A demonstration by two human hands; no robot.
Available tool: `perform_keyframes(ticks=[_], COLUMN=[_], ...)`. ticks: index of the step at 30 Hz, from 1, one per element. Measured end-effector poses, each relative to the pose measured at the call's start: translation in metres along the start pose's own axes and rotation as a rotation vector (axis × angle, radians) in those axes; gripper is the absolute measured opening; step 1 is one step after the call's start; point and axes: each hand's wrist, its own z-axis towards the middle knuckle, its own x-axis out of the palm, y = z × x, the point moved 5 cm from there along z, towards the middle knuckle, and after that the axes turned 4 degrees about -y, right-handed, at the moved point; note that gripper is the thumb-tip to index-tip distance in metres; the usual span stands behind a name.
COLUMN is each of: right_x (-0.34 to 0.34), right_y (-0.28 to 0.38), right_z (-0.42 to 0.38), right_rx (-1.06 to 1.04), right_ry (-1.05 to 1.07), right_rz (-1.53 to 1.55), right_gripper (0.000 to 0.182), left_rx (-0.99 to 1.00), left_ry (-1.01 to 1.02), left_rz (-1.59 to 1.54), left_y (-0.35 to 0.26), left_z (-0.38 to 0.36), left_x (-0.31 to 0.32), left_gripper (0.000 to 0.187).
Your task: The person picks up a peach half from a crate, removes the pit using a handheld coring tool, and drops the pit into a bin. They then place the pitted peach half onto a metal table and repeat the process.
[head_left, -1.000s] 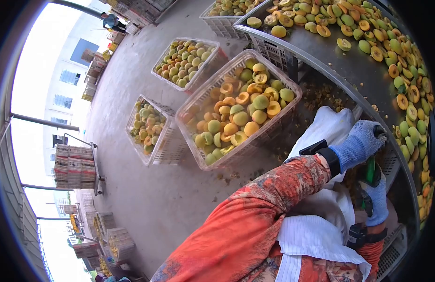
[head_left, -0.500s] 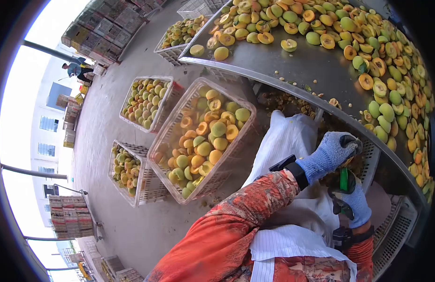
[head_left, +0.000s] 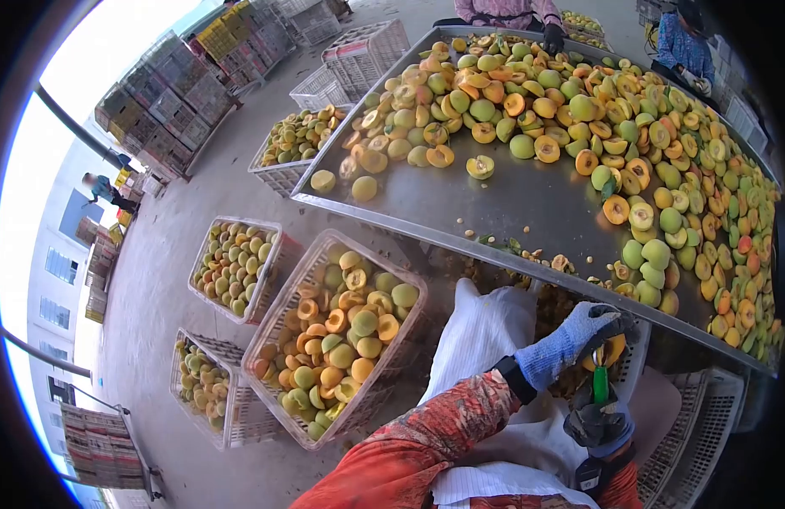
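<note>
My left hand [head_left: 575, 339], in a blue and dark glove, holds a halved orange fruit [head_left: 611, 351] over a white crate [head_left: 637, 360] below the table edge. Just beneath it, my right hand [head_left: 598, 420], gloved too, is wrapped round the green handle of a small tool [head_left: 600, 384]. The tool's metal end meets the fruit. Behind my hands is the metal table [head_left: 426, 199], with many whole and halved green and orange fruits [head_left: 545, 106] piled on it.
Left of my knees stands a large crate of fruit [head_left: 337, 335], with smaller fruit crates [head_left: 235, 265] beyond it. Two people [head_left: 507, 13] [head_left: 685, 51] are at the table's far side. Stacked crates [head_left: 168, 102] stand farther back. Another person [head_left: 108, 191] is in the distance.
The view has tilted up, so the table and crates sit lower and the people across the table show. The halved fruit and the tool's metal end are now visible between my hands.
</note>
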Motion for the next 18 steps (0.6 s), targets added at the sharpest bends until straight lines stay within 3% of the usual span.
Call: perform_keyframes(ticks=[4, 6, 8, 9, 10, 11, 12, 13, 14, 16, 17, 18], right_x=[0.017, 0.020, 0.021, 0.019, 0.012, 0.004, -0.004, -0.047, -0.065, -0.078, -0.062, -0.043], right_y=[-0.008, -0.007, 0.019, 0.024, 0.030, 0.036, 0.045, 0.048, 0.037, 0.037, 0.037, 0.034], right_z=[0.007, 0.009, 0.007, 0.008, 0.009, 0.008, 0.014, 0.030, 0.034, 0.032, 0.029, 0.028], right_rx=[-0.015, -0.068, -0.234, -0.231, -0.267, -0.302, -0.314, -0.393, -0.391, -0.635, -0.631, -0.446], right_ry=[0.069, 0.092, 0.351, 0.347, 0.211, 0.069, -0.156, -0.477, -0.525, -0.631, -0.635, -0.672], right_rz=[0.097, 0.132, 0.192, 0.184, 0.087, -0.010, -0.597, -1.395, -1.402, -1.384, -1.383, -1.219], right_gripper=[0.016, 0.014, 0.012, 0.012, 0.013, 0.014, 0.022, 0.027, 0.027, 0.024, 0.024, 0.023], left_rx=[-0.007, -0.083, -0.125, -0.040, 0.041, 0.001, -0.044, 0.031, 0.099, 0.148, 0.286, 0.413], left_ry=[-0.122, -0.259, -0.322, -0.360, -0.395, -0.323, -0.239, -0.309, -0.374, -0.386, -0.497, -0.599], left_rz=[-0.058, -0.271, -0.310, -0.345, -0.379, -0.493, -0.608, -0.596, -0.589, -0.738, -0.371, 0.011], left_y=[0.011, 0.014, 0.017, 0.020, 0.024, -0.019, -0.068, -0.057, -0.040, -0.054, -0.048, -0.046], left_z=[0.005, 0.000, -0.009, -0.011, -0.011, -0.042, -0.076, -0.072, -0.065, -0.081, -0.086, -0.097], left_x=[-0.013, -0.024, -0.042, -0.059, -0.071, -0.068, -0.069, -0.098, -0.124, -0.152, -0.180, -0.203], left_gripper=[0.029, 0.033, 0.033, 0.036, 0.038, 0.042, 0.047, 0.051, 0.055, 0.057, 0.058, 0.058])
